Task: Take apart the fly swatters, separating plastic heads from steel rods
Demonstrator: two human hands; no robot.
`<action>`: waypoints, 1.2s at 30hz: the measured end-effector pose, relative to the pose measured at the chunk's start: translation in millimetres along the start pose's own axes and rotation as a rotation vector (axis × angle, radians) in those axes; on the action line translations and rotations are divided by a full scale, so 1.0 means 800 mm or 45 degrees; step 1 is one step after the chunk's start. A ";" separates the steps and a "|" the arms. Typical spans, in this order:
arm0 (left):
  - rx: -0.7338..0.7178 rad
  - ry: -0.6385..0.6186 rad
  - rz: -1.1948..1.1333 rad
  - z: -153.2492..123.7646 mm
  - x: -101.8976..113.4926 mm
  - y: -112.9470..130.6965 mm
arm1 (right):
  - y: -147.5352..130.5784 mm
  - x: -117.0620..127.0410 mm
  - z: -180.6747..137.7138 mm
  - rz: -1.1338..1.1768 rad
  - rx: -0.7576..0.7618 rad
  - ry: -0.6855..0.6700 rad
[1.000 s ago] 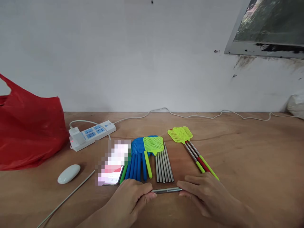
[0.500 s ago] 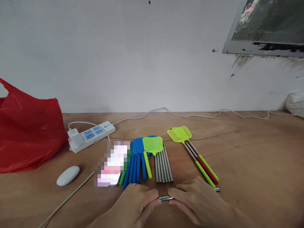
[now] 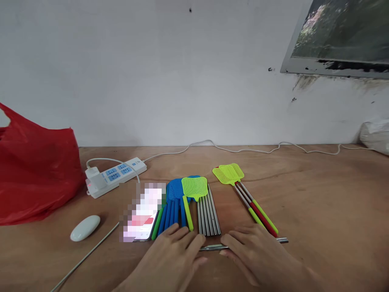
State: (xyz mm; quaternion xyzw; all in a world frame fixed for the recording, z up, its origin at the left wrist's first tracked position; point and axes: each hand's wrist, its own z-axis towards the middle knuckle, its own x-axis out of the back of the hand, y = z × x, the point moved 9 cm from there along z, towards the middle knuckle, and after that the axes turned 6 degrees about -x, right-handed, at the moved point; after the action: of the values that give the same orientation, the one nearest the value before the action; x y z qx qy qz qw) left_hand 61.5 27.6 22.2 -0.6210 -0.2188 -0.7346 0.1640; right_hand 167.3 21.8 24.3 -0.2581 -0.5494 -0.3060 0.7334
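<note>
A slim metal rod (image 3: 214, 247) lies crosswise low in front of me, just above or on the table. My right hand (image 3: 251, 249) is closed over its middle, and the rod's right end sticks out past the hand. My left hand (image 3: 178, 253) has its fingers curled over the left end, which they hide; its thumb is a little apart below. Just beyond my hands are several metal tubes (image 3: 208, 215) side by side, a yellow-green swatter head (image 3: 194, 188), blue swatter heads (image 3: 175, 189), several blue handles (image 3: 172, 215) and a yellow-green handle (image 3: 187, 213).
Fly swatters with yellow-green and red handles (image 3: 263, 219) lie to the right. Leftward are a phone (image 3: 146, 233), partly pixelated, a white oval object (image 3: 85, 228), a power strip (image 3: 118, 174) with a plug, and a red bag (image 3: 39, 170). A white cable (image 3: 237, 150) runs along the wall.
Both hands have moved slightly away from me with the rod. More of the rod shows between the hands and beyond the right one. The left thumb has come away from the fingers.
</note>
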 end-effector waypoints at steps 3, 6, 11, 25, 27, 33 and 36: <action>-0.053 -0.007 0.013 0.003 -0.013 0.005 | -0.002 -0.001 0.001 0.028 0.021 -0.028; 0.012 0.110 -0.123 -0.008 -0.011 -0.013 | 0.015 -0.001 -0.007 0.109 -0.024 -0.082; 0.099 0.150 -0.256 -0.026 -0.004 -0.036 | 0.045 -0.005 -0.025 0.154 -0.141 -0.133; 0.190 0.024 -0.189 -0.042 0.011 -0.068 | 0.106 0.003 -0.057 0.134 -0.384 -0.181; 0.181 0.034 -0.152 -0.040 0.007 -0.072 | 0.099 0.006 -0.054 0.125 -0.346 -0.155; 0.107 -0.013 -0.119 -0.012 -0.018 -0.047 | 0.047 0.001 -0.024 0.004 -0.155 -0.046; 0.175 -0.113 -0.091 0.000 -0.028 -0.033 | 0.033 -0.003 -0.013 -0.026 -0.181 -0.001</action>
State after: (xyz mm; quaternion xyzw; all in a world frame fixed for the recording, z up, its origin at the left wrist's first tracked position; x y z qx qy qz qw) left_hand 52.0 49.2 -3.1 -0.6321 -0.2977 -0.6949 0.1701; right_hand 193.0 33.0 18.4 -0.3041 -0.5292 -0.3514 0.7100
